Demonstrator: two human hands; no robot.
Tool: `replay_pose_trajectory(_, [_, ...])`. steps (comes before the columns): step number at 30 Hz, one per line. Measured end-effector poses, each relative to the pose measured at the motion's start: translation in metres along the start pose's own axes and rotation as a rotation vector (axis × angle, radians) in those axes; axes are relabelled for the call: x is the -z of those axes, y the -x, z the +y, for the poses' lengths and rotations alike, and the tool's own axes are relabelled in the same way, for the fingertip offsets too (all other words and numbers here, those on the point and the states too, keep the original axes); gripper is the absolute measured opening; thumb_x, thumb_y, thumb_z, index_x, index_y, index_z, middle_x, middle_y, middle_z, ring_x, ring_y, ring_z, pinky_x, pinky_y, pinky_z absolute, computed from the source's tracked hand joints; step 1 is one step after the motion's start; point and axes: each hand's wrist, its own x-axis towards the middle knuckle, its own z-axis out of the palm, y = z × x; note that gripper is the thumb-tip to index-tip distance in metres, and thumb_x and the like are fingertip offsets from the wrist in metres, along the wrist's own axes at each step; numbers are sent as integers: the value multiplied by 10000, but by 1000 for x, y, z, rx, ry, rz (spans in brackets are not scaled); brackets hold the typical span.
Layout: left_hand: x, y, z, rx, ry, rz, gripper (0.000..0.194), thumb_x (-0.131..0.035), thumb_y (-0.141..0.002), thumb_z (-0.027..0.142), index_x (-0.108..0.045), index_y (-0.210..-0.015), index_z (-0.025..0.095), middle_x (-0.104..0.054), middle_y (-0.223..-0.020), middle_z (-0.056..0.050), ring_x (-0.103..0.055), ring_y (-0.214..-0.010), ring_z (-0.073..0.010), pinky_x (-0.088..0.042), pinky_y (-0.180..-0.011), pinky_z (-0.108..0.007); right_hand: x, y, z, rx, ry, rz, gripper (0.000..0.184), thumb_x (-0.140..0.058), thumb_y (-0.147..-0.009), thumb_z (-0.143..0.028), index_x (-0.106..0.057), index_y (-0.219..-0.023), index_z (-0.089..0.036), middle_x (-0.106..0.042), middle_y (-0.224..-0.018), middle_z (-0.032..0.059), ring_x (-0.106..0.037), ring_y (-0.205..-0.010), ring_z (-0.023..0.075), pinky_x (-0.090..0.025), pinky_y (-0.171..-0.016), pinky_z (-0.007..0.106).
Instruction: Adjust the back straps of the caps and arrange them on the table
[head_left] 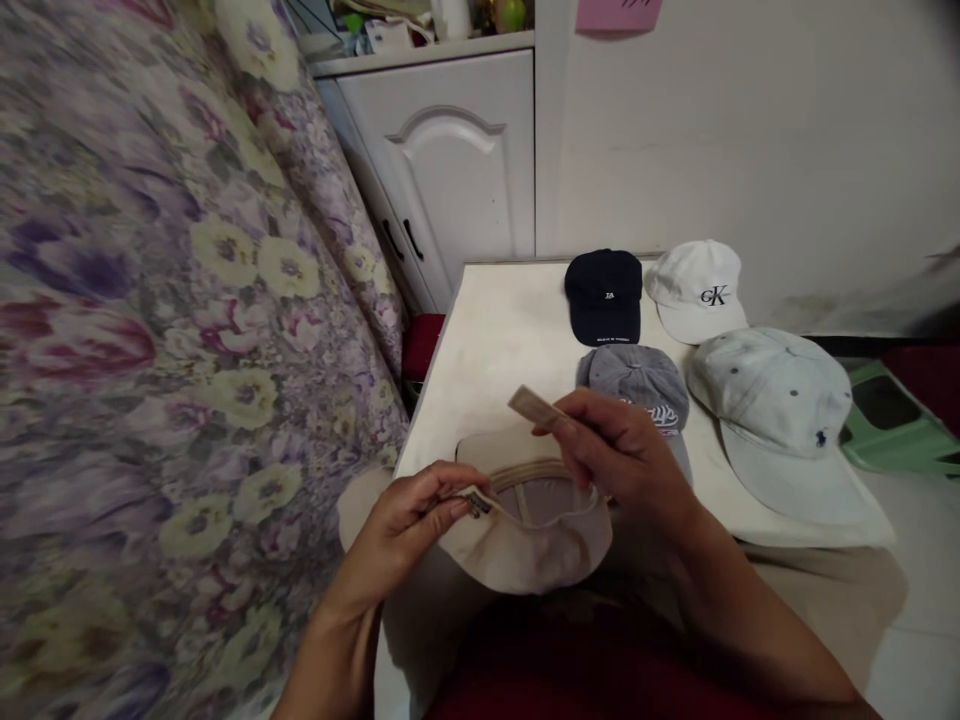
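A beige cap (517, 565) hangs upside down over the near edge of the table, its inside and sweatband facing up. My left hand (420, 520) pinches the cap's back edge at the left, where a small piece with dark marks shows between thumb and fingers. My right hand (622, 455) is closed on a flat beige strap (534, 407), raised above the right side of the cap opening. The strap's free end points up and left. Whether its other end joins the cap is hidden by the fingers. Partly behind my right hand lies a grey cap (637, 378) with white lettering.
On the white table (502, 330) sit a navy cap (604, 295), a white cap (697, 290) and a pale cap (776, 400) at the right. A floral curtain (187, 350) hangs close at left. Behind are a white cabinet (457, 170) and a green plastic stool (892, 420).
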Motion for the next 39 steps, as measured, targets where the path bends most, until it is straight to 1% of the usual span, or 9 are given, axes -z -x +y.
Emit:
replay_pose_trajectory(4, [-1,-1,-2,18,44,-12,195,-649,-911,229,-721,-1092,229,-742,-974,-35,-675,-857,-151,-510,-748,-211,-6,2,3,-69,8,-65,197,-563,-974,-351,-639,-889,-191,-612,-654,-47,-443,-426,41,-340,-414,182])
replay_pose_trajectory(7, [-3,-3,-2,7,54,17,165,-667,-894,220,-738,-1042,216,-736,-930,-28,-663,-824,-139,-499,-717,-193,-11,2,5,-77,57,-111,194,-558,-966,-298,-620,-823,-183,-594,-670,-43,-459,-490,50,-358,-466,184])
replay_pose_trajectory(11, [-4,-4,-5,2,69,49,150,-689,-873,209,-745,-1013,212,-735,-926,-25,-662,-845,-144,-500,-743,-200,-18,2,10,-137,109,-110,120,-678,-870,-288,-632,-832,-184,-599,-690,-40,-499,-597,81,-382,-542,198])
replay_pose_trajectory(14, [-6,-4,-8,27,119,72,153,-699,-868,218,-738,-1015,208,-744,-931,-27,-669,-849,-154,-503,-754,-216,-21,3,17,-265,98,-240,204,-778,-764,-300,-642,-866,-186,-619,-744,-34,-529,-637,100,-411,-573,214])
replay_pose_trajectory(17, [-9,-6,-10,44,166,84,174,-691,-879,235,-731,-1046,208,-749,-932,-27,-674,-855,-163,-504,-766,-234,-24,3,24,-303,119,-337,189,-779,-734,-268,-634,-825,-189,-608,-738,-37,-533,-668,117,-398,-583,226])
replay_pose_trajectory(22, [-13,-9,-8,86,223,93,229,-706,-870,258,-723,-1091,197,-739,-894,-27,-662,-831,-164,-501,-765,-246,-27,1,37,-325,127,-289,34,-661,-788,-192,-630,-774,-191,-574,-684,-31,-499,-652,128,-362,-580,253])
replay_pose_trajectory(25, [-12,-10,-6,111,247,67,249,-701,-874,260,-709,-1116,202,-736,-903,-27,-652,-835,-160,-495,-767,-244,-29,0,43,-344,62,-272,51,-676,-791,-228,-640,-774,-196,-559,-663,-27,-475,-632,130,-340,-554,253])
replay_pose_trajectory(30, [-11,-12,2,93,101,-33,193,-669,-896,278,-729,-1065,204,-714,-905,-21,-631,-877,-173,-475,-775,-243,-30,1,47,-336,31,-263,80,-664,-809,-244,-649,-807,-166,-539,-662,-35,-453,-613,104,-326,-545,232])
replay_pose_trajectory(39, [-14,-11,10,87,-24,-19,186,-596,-941,320,-730,-967,194,-713,-891,-24,-623,-828,-175,-467,-740,-247,-29,1,45,-305,91,-255,81,-673,-819,-231,-665,-803,-151,-562,-665,-34,-465,-620,99,-342,-556,224])
